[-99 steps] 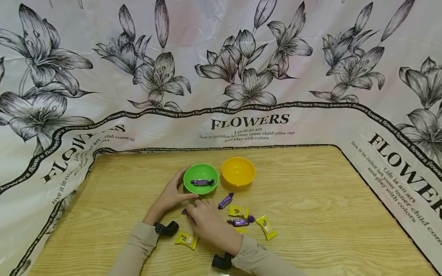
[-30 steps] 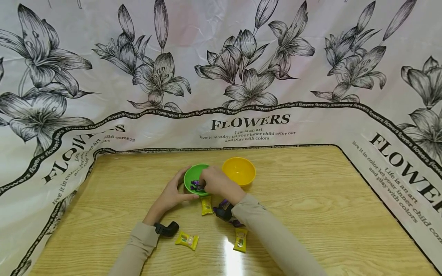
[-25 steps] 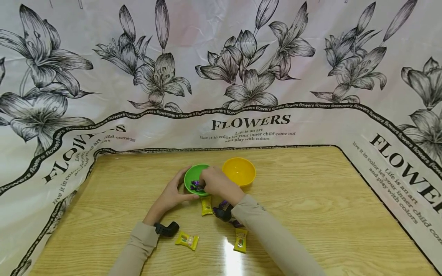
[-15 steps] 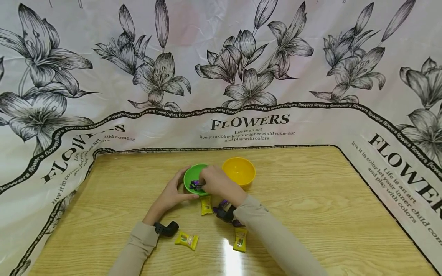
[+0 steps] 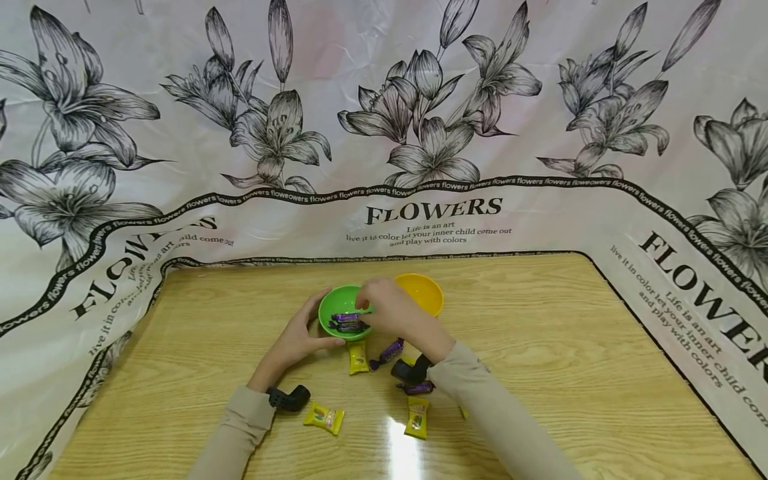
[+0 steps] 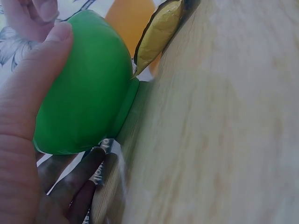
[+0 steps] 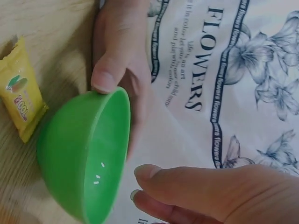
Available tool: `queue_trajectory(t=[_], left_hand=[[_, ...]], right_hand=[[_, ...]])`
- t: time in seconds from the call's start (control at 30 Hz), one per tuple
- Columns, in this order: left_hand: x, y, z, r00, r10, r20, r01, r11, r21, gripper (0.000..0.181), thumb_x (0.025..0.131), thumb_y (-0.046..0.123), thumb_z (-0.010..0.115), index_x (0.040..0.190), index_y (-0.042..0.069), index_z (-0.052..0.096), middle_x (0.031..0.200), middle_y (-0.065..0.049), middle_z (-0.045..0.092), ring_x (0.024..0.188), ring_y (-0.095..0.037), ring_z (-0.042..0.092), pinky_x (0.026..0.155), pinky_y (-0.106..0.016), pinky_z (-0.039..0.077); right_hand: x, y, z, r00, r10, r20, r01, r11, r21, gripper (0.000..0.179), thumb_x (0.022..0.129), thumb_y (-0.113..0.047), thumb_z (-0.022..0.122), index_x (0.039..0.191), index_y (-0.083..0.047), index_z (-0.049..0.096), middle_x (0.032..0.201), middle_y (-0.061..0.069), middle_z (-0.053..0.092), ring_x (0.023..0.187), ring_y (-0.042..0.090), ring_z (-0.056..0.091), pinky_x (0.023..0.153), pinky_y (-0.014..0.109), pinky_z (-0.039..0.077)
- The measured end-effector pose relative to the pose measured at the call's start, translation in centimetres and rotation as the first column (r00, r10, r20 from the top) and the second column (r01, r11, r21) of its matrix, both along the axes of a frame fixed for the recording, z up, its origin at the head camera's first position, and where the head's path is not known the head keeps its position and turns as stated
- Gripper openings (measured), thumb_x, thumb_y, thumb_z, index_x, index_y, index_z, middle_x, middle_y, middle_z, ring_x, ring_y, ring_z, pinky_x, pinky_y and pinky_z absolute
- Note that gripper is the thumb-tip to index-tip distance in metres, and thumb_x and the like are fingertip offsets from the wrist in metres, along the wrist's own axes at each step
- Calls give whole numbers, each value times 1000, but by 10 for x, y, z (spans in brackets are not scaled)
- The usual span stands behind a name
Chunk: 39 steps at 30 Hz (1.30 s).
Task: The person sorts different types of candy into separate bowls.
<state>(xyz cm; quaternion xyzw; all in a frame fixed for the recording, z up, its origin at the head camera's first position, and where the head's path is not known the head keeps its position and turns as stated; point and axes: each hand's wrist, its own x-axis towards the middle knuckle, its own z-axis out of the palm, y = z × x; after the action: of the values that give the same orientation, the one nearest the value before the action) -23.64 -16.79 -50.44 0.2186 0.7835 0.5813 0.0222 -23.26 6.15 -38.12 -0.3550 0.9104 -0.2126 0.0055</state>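
Note:
My left hand (image 5: 303, 337) grips the green bowl (image 5: 354, 297) from its left side, thumb near the front of the rim. Purple-wrapped candies (image 5: 346, 319) lie inside the bowl, side by side. Over the bowl's right side is my right hand (image 5: 393, 310); in the right wrist view its thumb and finger (image 7: 201, 186) are apart with nothing between them. Just in front of the bowl lies a yellow-wrapped candy (image 5: 358, 357). Another purple candy (image 5: 387, 354) rests on the table to the right of it, and one more (image 5: 416, 388) is near the right wrist.
An orange-yellow bowl (image 5: 429, 293) stands to the right of the green one, partly behind my right hand. Nearer me on the wooden table (image 5: 570, 347) lie yellow candies (image 5: 325, 419), some partly covered by the right arm. A flower-printed cloth (image 5: 540, 220) hangs around the table.
My right hand went from the candies on the table into the green bowl, let go of a purple candy there, and has now drawn back up and right. The left hand stays put.

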Motion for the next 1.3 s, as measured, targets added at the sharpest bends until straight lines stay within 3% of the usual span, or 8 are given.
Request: queue_trajectory(t=[0.3, 0.6, 0.93, 1.3], left_hand=[[0, 1, 2, 1000, 20, 8, -20, 1000, -19, 102, 75, 8, 88, 157, 10, 26, 156, -12, 36, 142, -34, 33, 118, -56, 15], [16, 8, 31, 1000, 7, 8, -6, 1000, -28, 99, 77, 9, 86, 154, 0, 27, 154, -19, 38, 140, -37, 36, 117, -57, 18], [15, 8, 32, 1000, 3, 12, -3, 1000, -29, 99, 77, 11, 86, 155, 2, 26, 155, -18, 36, 141, -38, 34, 117, -58, 18], [15, 5, 35, 1000, 4, 21, -3, 1000, -31, 99, 78, 11, 86, 155, 2, 26, 154, -18, 37, 141, -38, 35, 117, -59, 17]], right_hand=[[12, 25, -6, 996, -18, -91, 14, 999, -36, 14, 76, 3, 76, 89, 0, 77, 91, 9, 70, 90, 27, 62, 89, 46, 48], [24, 41, -32, 994, -18, -105, 18, 1000, -4, 12, 78, 1, 77, 90, -4, 77, 89, 4, 71, 85, 24, 61, 82, 46, 47], [35, 45, -48, 984, -4, -178, 17, 997, 71, 18, 73, 4, 78, 89, -4, 77, 87, 5, 72, 81, 22, 64, 76, 41, 52], [39, 34, -59, 967, 4, -256, 40, 985, 167, 24, 68, 14, 69, 73, -9, 71, 70, -1, 61, 66, 18, 58, 66, 37, 50]])
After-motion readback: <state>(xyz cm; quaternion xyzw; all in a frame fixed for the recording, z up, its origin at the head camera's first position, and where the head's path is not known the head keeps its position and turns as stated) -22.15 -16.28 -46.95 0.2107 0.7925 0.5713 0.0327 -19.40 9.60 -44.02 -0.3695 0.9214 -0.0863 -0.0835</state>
